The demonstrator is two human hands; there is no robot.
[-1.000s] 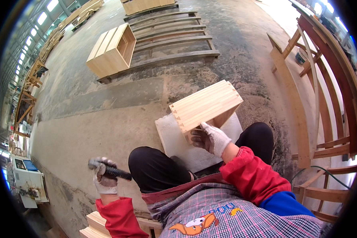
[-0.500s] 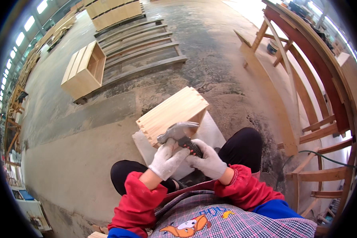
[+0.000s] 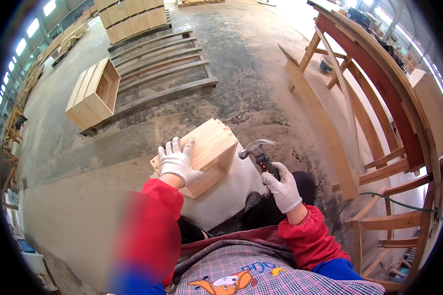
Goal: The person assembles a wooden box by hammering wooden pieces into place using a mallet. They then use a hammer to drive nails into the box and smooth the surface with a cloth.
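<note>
Bare wood, metal and cloth surfaces
The box (image 3: 214, 142) is pale, smooth wood, matt, with grain visible. The hammer (image 3: 260, 158) has a grey metal head (image 3: 251, 148) with slight sheen and a textured black grip (image 3: 267, 167) (rubber or plastic, cannot be told). Gloves (image 3: 178, 162): off-white knitted cloth, matt. Apron (image 3: 221, 258): checked woven cloth. Pallet (image 3: 165, 96): rough, dull wood. Floor (image 3: 98, 172): matt, concrete-like, stained.

Blurred left sleeve (image 3: 155, 228), hammer handle (image 3: 266, 165) seemingly part-hidden

The left hand (image 3: 177, 163) is blocking the wooden box (image 3: 210, 146) at top left, leaving its top right free.
</note>
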